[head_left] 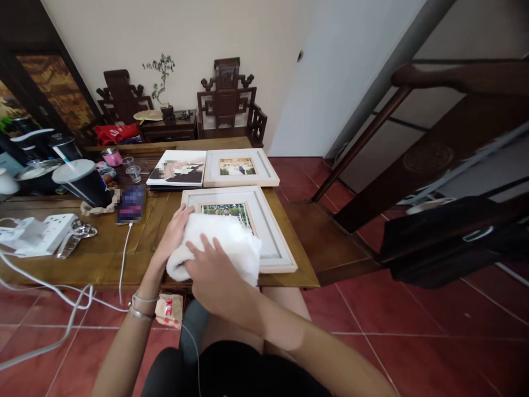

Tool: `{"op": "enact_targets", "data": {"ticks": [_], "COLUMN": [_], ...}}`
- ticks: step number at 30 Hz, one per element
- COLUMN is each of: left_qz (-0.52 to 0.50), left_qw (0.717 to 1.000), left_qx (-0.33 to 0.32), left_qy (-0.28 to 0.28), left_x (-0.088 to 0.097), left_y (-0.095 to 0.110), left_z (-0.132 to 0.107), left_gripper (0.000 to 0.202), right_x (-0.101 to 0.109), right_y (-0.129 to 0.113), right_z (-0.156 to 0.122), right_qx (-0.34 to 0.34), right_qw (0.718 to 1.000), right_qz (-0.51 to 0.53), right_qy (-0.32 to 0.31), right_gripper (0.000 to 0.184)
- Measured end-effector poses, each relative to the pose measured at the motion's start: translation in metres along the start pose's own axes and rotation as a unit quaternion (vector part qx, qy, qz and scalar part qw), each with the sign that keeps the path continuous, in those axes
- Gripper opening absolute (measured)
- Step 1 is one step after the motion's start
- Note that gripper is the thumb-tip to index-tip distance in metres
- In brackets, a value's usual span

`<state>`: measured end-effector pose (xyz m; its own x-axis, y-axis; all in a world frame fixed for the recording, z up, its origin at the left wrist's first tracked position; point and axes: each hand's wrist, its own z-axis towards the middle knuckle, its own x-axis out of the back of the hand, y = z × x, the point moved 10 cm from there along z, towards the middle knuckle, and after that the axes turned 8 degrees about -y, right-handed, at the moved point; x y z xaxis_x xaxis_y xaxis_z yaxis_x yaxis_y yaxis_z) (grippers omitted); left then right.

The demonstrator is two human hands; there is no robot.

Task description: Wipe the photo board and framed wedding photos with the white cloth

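A white fluffy cloth (225, 242) lies over the lower left of a white picture frame (275, 242) that rests flat at the near edge of the wooden table. My right hand (215, 275) presses on the cloth from above, fingers bent and somewhat spread, gripping part of it. At the frame's left edge, my left hand (176, 231) holds the side with its fingertips over the rim; its thumb is not clearly seen. The upper part of a small photo (225, 209) shows above the cloth, and the rest is covered.
Behind lie a second picture frame (264, 173) and a photo album (182, 168). To the left are a charging phone (131, 204), a black cup with a lid (88, 184), a power strip (58, 231) and keys (74, 237). A wooden chair (355, 215) stands right.
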<state>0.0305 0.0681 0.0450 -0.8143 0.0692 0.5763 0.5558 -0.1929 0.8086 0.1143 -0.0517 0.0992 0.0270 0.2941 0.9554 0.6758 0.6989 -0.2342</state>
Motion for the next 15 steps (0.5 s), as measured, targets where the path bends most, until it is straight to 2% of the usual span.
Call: {"op": "enact_targets", "data": {"ticks": [4, 7, 9, 11, 13, 15], "left_qz": [0.084, 0.152, 0.18, 0.198, 0.208, 0.214], "left_qw": [0.995, 0.985, 0.98, 0.977, 0.975, 0.973], "left_qx": [-0.058, -0.077, -0.082, -0.083, -0.083, -0.083], "left_qy": [0.017, 0.014, 0.004, -0.004, -0.008, -0.006], "left_x": [-0.005, -0.012, -0.016, -0.018, -0.02, -0.021], "left_y": [0.01, 0.016, 0.018, 0.019, 0.02, 0.02], "left_z": [-0.004, -0.007, -0.008, -0.008, -0.008, -0.008], "left_gripper": [0.053, 0.051, 0.049, 0.048, 0.047, 0.046], "right_x": [-0.029, -0.043, -0.039, -0.026, -0.009, 0.007], "right_y": [0.01, 0.041, 0.066, 0.086, 0.094, 0.088], "right_z": [0.006, -0.014, -0.036, -0.059, -0.076, -0.08], "right_qx": [0.004, -0.018, -0.049, -0.082, -0.106, -0.117], "right_qw": [0.999, 0.999, 0.997, 0.995, 0.992, 0.99], "right_qz": [-0.02, -0.032, -0.04, -0.049, -0.064, -0.075], "right_qy": [0.038, 0.037, 0.035, 0.029, 0.013, -0.011], "right_gripper": [0.029, 0.029, 0.033, 0.038, 0.04, 0.038]}}
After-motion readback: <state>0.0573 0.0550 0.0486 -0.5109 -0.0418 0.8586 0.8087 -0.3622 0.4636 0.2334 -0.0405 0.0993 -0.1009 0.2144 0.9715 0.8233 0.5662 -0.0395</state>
